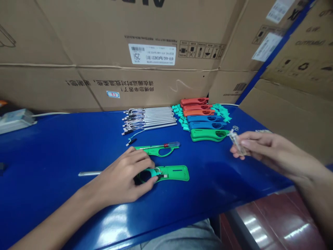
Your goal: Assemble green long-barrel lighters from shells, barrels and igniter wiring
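My left hand rests on the blue table, its fingers curled over a green plastic shell half whose metal tube sticks out to the left. My right hand hovers at the right, pinching a small clear plastic part between thumb and fingers. Another green shell half lies just beyond the left hand, with a small red-handled screwdriver lying on it.
At the back of the blue table lie a row of metal tubes with wires, a stack of red, orange, blue and green shells and teal triggers. Cardboard boxes wall the rear and right. A white device sits far left.
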The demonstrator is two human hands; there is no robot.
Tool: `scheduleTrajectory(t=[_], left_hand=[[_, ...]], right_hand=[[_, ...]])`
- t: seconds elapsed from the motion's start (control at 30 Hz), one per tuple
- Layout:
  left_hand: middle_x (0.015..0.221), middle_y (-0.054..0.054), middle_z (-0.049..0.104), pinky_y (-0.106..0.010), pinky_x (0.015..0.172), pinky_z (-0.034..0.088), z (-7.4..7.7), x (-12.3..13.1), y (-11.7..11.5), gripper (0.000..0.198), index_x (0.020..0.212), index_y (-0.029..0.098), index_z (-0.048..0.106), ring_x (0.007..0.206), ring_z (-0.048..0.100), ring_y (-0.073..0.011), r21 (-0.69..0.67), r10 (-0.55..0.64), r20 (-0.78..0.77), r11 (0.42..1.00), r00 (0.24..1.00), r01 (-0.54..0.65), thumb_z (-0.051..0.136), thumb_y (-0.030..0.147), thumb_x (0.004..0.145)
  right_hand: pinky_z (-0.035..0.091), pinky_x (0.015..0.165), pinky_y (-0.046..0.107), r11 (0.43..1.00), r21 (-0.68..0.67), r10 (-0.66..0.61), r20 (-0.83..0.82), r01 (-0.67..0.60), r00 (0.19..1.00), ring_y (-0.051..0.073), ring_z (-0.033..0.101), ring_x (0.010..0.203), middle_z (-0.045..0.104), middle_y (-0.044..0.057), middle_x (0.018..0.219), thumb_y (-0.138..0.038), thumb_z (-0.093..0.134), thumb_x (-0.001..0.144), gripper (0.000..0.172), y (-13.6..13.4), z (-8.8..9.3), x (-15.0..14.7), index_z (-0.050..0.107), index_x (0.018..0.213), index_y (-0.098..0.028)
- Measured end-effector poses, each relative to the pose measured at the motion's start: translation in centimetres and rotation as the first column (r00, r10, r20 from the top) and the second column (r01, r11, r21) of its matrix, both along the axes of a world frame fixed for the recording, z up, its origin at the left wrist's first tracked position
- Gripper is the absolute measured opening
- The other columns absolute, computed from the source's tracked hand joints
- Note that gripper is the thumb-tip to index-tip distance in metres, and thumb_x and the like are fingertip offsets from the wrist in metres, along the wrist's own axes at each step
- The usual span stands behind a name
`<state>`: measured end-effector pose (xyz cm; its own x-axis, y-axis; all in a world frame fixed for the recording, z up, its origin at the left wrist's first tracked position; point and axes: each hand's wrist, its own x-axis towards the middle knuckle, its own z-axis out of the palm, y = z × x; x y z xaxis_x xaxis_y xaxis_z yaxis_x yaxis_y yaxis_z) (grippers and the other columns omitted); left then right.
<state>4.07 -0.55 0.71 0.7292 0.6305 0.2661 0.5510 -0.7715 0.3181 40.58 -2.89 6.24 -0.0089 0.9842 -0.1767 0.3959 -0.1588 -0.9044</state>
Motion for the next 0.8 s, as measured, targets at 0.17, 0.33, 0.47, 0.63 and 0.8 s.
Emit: scheduleTrajectory(t=[0.17,0.33,0.47,0.63,0.8], left_hand=[[0.085,-0.003,0.066,-0.043,0.090,0.043,0.6,-0.1,-0.1,0.012,0.089,0.020,0.064,0.082,0.063,-0.0209,-0.033,0.013,-0.034,0.999,0.999,-0.014,0.058,0.030,0.088],[0.088,-0.003,0.065,-0.045,0.091,0.043,0.8,-0.4,-0.3,0.015,0.094,0.019,0.063,0.084,0.062,-0.0223,-0.107,0.026,-0.060,0.994,0.998,-0.032,0.061,0.030,0.084],[0.088,-0.004,0.063,-0.047,0.091,0.043,0.7,-0.4,-0.4,0.016,0.095,0.019,0.062,0.084,0.061,-0.0228,-0.121,0.009,-0.083,0.993,0.997,-0.019,0.060,0.029,0.083],[0.088,-0.006,0.062,-0.044,0.085,0.044,0.5,-0.2,-0.4,0.017,0.096,0.017,0.063,0.084,0.060,-0.0236,-0.084,-0.013,-0.066,0.996,0.998,0.007,0.058,0.028,0.084],[0.092,-0.004,0.066,-0.043,0.089,0.044,0.4,-0.2,-0.5,0.023,0.105,0.018,0.058,0.088,0.062,-0.0224,-0.122,-0.014,0.004,0.992,1.000,0.014,0.062,0.026,0.084]], right_hand=[[0.050,0.069,0.029,0.950,-0.042,0.287,-0.271,-0.309,0.919,0.014,0.063,0.072,0.067,0.004,0.082,-0.037,0.070,0.083,0.034,3.7,0.6,-4.8,0.064,0.111,-0.017],[0.046,0.062,0.026,0.812,-0.006,0.576,-0.146,-0.583,0.804,0.011,0.056,0.066,0.062,0.002,0.078,-0.030,0.064,0.086,0.023,6.6,1.1,-10.1,0.065,0.100,-0.011],[0.044,0.064,0.027,0.719,-0.049,0.694,-0.004,-0.693,0.720,0.012,0.053,0.070,0.060,0.002,0.083,-0.023,0.052,0.091,0.015,5.7,0.5,-12.7,0.057,0.101,-0.013],[0.038,0.065,0.025,0.653,0.125,0.669,0.368,-0.747,0.646,0.013,0.048,0.073,0.053,-0.002,0.081,-0.011,0.048,0.090,0.009,3.5,-1.7,-13.4,0.051,0.095,-0.018],[0.036,0.067,0.024,0.521,0.306,0.634,0.486,-0.797,0.602,0.012,0.049,0.073,0.055,0.000,0.080,-0.012,0.065,0.085,0.004,3.6,-4.1,-13.6,0.063,0.087,-0.015]])
